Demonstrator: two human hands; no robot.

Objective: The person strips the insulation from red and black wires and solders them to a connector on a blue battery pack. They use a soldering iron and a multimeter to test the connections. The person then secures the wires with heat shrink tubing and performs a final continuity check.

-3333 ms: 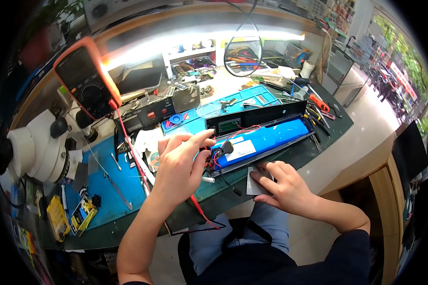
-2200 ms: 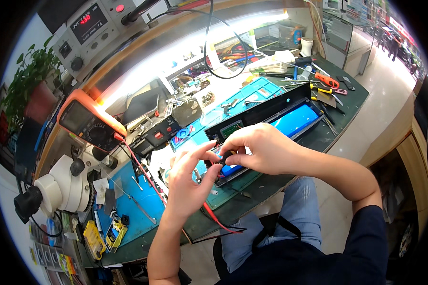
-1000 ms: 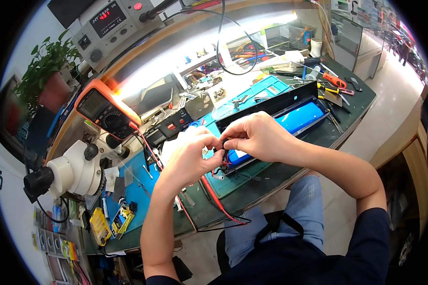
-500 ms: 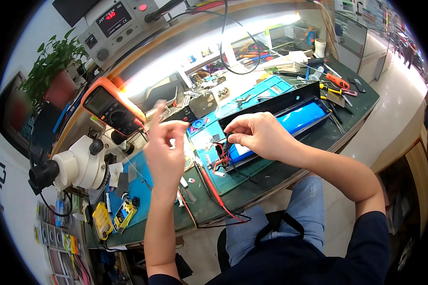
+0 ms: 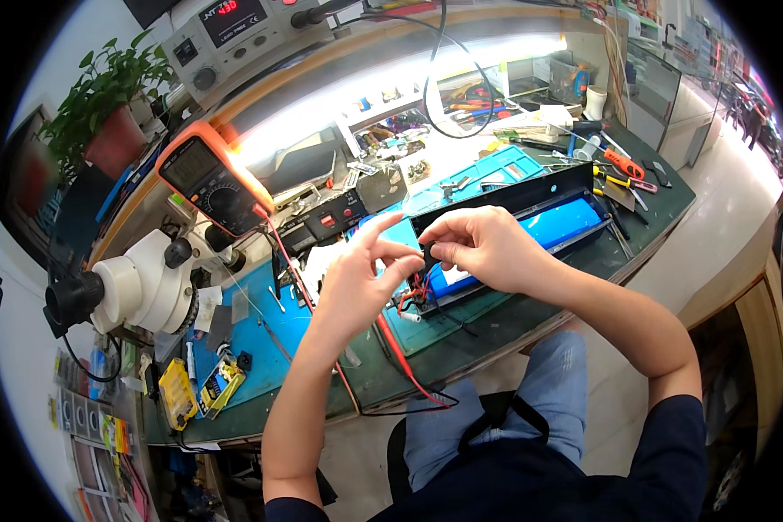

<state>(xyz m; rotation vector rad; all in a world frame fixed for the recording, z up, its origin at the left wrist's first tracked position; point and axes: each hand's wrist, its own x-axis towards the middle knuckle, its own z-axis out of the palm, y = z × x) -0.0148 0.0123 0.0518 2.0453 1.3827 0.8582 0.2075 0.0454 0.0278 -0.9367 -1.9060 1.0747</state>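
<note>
My right hand [image 5: 491, 248] pinches a small black connector [image 5: 429, 253] between thumb and fingertips, above the near left end of a long black case [image 5: 496, 205]. Inside this case lies a blue-wrapped battery pack [image 5: 555, 219]. Thin red and black wires [image 5: 411, 291] come out beneath my fingers. My left hand [image 5: 370, 274] meets the right one at the connector, its thumb and a finger drawn together and another finger raised. Whatever may be between the left fingertips is too small to make out. Below them, a red test probe [image 5: 395, 348] lies on the bench.
An orange multimeter [image 5: 213, 178] leans at the left, beside a white microscope [image 5: 143, 283]. A power supply [image 5: 235, 35] sits on the shelf above. Screwdrivers [image 5: 622, 163] and other tools crowd the right end of the green bench [image 5: 661, 209]. A teal mat [image 5: 448, 329] lies under the case.
My left hand has moved right and down to meet the right hand at the connector. My right hand keeps its pinch in nearly the same place. The whole view has shifted slightly.
</note>
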